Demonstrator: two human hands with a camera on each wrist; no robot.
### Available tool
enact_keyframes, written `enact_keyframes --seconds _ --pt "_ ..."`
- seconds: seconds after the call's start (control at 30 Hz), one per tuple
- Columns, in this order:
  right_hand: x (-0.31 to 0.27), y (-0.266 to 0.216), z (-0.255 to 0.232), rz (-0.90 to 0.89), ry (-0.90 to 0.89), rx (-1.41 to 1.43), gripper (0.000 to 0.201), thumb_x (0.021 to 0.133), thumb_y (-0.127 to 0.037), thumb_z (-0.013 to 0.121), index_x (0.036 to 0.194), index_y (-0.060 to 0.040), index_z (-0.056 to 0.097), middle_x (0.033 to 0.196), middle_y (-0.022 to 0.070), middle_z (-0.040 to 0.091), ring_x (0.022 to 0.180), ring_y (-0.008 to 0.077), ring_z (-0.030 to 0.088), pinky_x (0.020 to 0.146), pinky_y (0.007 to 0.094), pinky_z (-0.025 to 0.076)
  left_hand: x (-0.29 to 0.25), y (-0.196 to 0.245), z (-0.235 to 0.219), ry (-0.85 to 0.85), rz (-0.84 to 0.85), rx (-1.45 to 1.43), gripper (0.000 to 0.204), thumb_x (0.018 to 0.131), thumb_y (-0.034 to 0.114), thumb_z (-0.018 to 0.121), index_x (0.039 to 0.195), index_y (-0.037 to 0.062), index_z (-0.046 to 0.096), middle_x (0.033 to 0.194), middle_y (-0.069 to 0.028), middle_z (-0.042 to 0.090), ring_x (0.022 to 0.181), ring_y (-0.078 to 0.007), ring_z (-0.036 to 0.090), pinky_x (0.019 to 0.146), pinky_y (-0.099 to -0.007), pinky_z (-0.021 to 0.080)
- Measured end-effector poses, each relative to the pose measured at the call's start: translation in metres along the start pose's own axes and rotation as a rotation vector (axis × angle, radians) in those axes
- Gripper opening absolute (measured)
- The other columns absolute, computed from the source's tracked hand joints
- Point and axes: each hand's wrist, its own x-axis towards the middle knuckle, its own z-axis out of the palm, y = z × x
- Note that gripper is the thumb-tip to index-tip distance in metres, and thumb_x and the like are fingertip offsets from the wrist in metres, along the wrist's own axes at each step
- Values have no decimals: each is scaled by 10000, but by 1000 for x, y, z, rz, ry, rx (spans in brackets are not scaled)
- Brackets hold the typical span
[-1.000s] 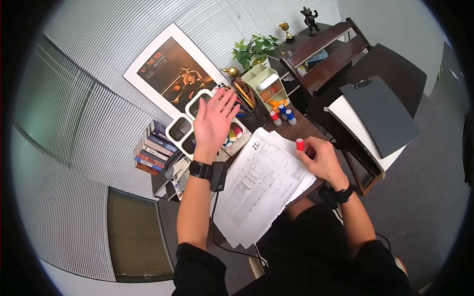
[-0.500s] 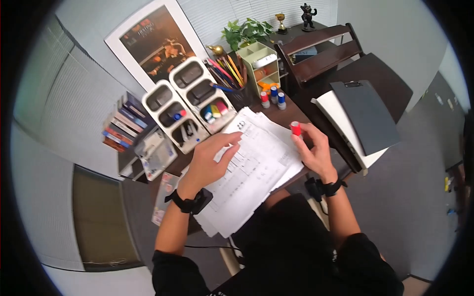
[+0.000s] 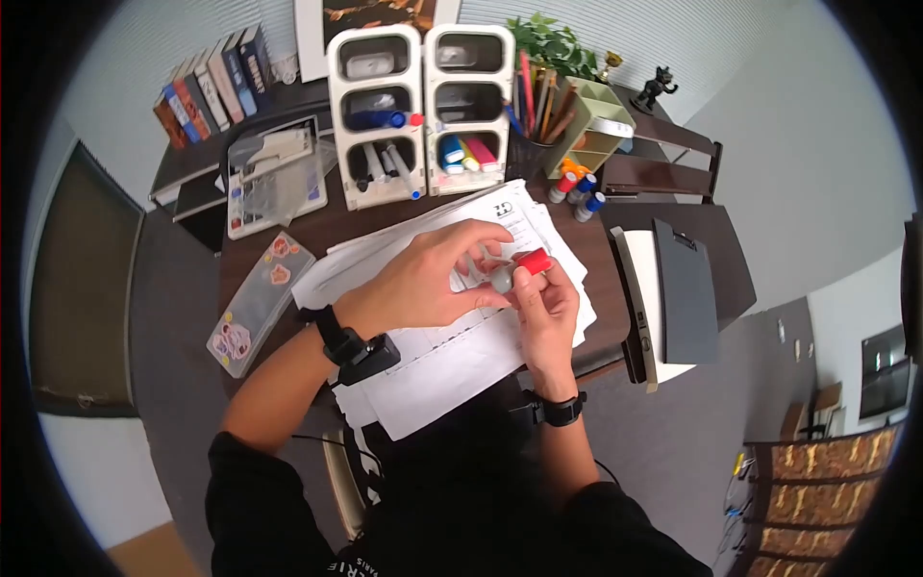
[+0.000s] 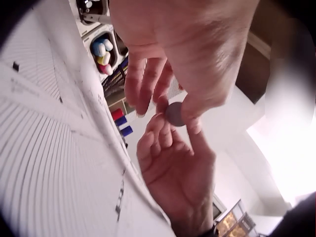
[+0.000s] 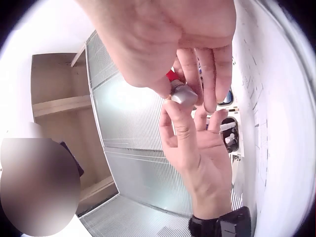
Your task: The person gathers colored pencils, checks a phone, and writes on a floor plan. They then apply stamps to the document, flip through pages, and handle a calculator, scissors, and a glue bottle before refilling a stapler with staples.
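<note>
Bottle [image 3: 535,262], red and grey: centre of the head view, above the papers, between the hands, at the right hand's fingertips; grey end toward the left hand, tilted, red end higher at right.

Case [image 3: 258,308], stickered: lower left, on the table.

Left hand [image 3: 423,279]: fingers bent and apart about the grey end, thumb below; thumb tip close to that end, contact hard to tell.

Papers [image 3: 461,351]: stacked, centre, partly covered by both hands.

Organizer [image 3: 423,115], white, two columns: upper centre; pens and markers in its lower compartments.

Right hand [image 3: 550,322]: thumb and fingers pinching the bottle; rear fingers partly concealed.

Capped bottles [image 3: 584,188], one red, two blue: upright, right of the papers.

Clipboard [image 3: 687,298], dark: right.

Obscured: left wrist view, bottle reduced to a dark disc; right wrist view, red part mostly behind the right hand.
</note>
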Motion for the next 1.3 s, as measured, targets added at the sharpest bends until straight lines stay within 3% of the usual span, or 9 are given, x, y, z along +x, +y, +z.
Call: enact_keyframes --seconds 0.27,0.33,0.53,0.7,0.87,1.0,1.07,1.13,1.3 --pt "3 12 14 6 2 -59 240 967 -53 663 1157 25 541 951 90 699 876 133 673 810 264 521 -10 -17 -8 13 59 84 419 729 71 855 1105 16 679 1053 -105 690 906 -270 686 780 -353 558" --pt "4 12 9 -89 -10 -184 260 938 -28 693 1154 39 564 952 86 700 855 118 662 778 249 511 -10 -21 -7 -10 95 153 377 731 49 834 1081 20 698 1021 -116 690 889 -309 676 775 -367 553" --pt "3 2 -4 -44 -55 -269 258 908 -27 732 1137 57 647 851 85 698 726 125 646 688 262 522 -15 -8 -9 -4 4 93 352 752 72 829 1082 23 717 967 -132 691 841 -308 663 733 -363 540" --pt "3 -4 13 -77 56 -72 190 923 -43 713 1083 52 676 800 66 681 641 112 606 640 275 514 -15 -17 -13 -31 -73 -145 304 829 98 809 1089 -26 713 837 -97 697 694 -138 660 642 -294 533" --pt "19 -22 -2 -214 244 108 207 1000 -163 635 1065 26 690 724 8 581 634 81 517 615 268 474 -15 -24 -29 -83 -276 -368 275 899 104 757 1111 -64 706 848 -91 713 668 -112 672 624 -237 547" --pt "24 -34 -25 -316 234 -19 202 993 -150 646 1083 26 690 853 39 652 675 92 562 638 278 505 -9 -34 -35 202 -301 -468 263 957 164 695 1117 -44 711 829 -75 702 663 -111 671 591 -234 535" --pt "19 -32 -17 -210 274 -191 204 977 -109 658 1115 38 684 939 70 686 752 120 629 676 292 545 -10 -36 -39 192 -330 -406 259 960 171 691 1107 -42 710 828 -70 698 665 -110 670 583 -228 522" --pt "13 -24 -21 -153 110 -290 259 935 -34 691 1179 50 663 1002 101 693 833 152 670 732 290 565 -10 -35 -41 109 -398 -407 261 961 180 692 1097 -42 709 831 -68 695 670 -110 672 584 -231 521" --pt "16 -17 4 -245 -23 -525 349 841 19 779 1169 36 662 975 90 714 838 141 686 779 275 551 -16 -43 -37 -19 -502 -331 294 959 225 699 1073 -45 700 847 -70 686 709 -122 688 587 -242 526"
